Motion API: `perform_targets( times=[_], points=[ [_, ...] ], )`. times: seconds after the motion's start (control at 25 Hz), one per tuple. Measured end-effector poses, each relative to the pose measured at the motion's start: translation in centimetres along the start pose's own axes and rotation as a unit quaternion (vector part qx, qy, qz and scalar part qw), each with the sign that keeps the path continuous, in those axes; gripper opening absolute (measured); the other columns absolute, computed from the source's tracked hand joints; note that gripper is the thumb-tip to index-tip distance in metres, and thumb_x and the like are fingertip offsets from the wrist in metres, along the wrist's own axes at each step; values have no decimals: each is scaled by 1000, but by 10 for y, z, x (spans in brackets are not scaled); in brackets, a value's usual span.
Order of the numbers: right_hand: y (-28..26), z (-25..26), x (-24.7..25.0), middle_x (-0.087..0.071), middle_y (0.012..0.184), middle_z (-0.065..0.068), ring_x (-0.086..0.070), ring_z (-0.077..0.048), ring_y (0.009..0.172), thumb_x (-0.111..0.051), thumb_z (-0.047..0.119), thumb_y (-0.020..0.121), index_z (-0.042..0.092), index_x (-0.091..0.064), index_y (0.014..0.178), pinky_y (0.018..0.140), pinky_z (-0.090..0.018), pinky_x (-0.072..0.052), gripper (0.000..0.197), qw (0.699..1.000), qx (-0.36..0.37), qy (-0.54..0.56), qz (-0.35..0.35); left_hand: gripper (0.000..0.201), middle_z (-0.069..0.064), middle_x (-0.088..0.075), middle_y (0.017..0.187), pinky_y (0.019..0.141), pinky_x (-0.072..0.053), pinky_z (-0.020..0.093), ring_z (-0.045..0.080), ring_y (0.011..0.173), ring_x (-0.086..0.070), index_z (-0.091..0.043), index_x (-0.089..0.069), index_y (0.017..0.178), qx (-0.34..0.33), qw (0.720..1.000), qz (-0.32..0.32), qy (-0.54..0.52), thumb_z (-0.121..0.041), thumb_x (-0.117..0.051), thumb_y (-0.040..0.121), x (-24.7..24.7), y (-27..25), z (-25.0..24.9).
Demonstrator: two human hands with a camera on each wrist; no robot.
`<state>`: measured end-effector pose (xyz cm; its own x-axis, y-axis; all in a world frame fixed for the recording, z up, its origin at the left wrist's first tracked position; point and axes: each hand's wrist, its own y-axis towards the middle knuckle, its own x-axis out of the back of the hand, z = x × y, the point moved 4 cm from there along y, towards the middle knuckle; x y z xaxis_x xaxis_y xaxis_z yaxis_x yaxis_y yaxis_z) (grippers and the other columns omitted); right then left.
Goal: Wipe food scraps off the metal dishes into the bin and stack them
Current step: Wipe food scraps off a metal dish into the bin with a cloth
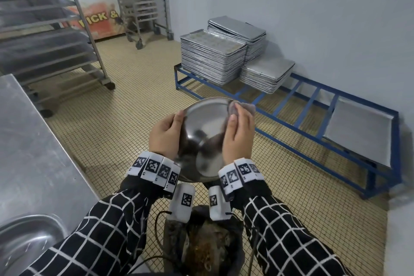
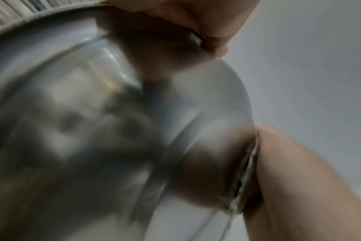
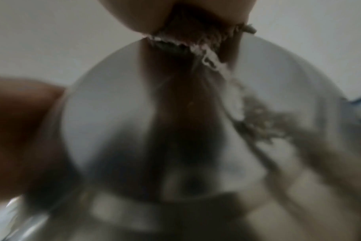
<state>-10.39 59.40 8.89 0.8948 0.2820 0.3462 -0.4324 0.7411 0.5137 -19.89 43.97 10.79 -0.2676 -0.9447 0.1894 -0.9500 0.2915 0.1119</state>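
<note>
A round metal dish is held tilted in the air above a dark bin with brown food scraps inside. My left hand grips the dish's left rim, thumb on the inner face. My right hand holds a grey-pink cloth against the dish's upper right rim, thumb inside. The left wrist view shows the shiny dish close up and blurred. In the right wrist view the dish fills the frame, with the frayed cloth pressed on its top edge.
A steel counter runs along the left, with another metal dish at its near end. Stacks of baking trays sit on a low blue frame by the right wall. Wheeled tray racks stand at the back left.
</note>
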Motion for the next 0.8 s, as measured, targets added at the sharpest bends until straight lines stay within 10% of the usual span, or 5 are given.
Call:
perform_targets(
  times=[0.24, 0.36, 0.6, 0.8],
  points=[
    [-26, -58, 15, -64, 121, 1, -57, -10, 113, -43, 27, 101, 16, -59, 128, 81, -9, -38, 33, 981, -188, 22, 33, 32, 1, -69, 77, 80, -53, 41, 19, 79, -63, -29, -70, 78, 51, 996, -45, -49, -47, -48, 94, 11, 3, 11],
    [-22, -25, 16, -58, 132, 4, -49, 3, 118, -46, 22, 99, 17, -56, 131, 92, -4, -40, 34, 994, -84, 73, -7, 37, 10, -67, 78, 83, -52, 47, 20, 75, -59, -23, -69, 75, 38, 998, -44, -36, -46, -48, 95, 11, 3, 13],
    [-18, 36, -23, -43, 145, -2, -33, -19, 138, -36, 32, 98, 17, -48, 137, 115, -43, -25, 44, 976, 171, -112, 75, 34, -1, -68, 71, 76, -54, 43, 22, 72, -63, -28, -70, 76, 26, 999, 9, -33, -46, -48, 95, 0, -3, 4],
    [1, -6, 1, -44, 137, -5, -43, -14, 122, -36, 28, 102, 13, -51, 132, 101, -34, -41, 37, 996, -78, 10, -32, 31, 0, -72, 77, 82, -54, 43, 24, 82, -67, -29, -73, 82, 42, 998, -2, -56, -50, -52, 91, 6, 4, 3]
  ],
)
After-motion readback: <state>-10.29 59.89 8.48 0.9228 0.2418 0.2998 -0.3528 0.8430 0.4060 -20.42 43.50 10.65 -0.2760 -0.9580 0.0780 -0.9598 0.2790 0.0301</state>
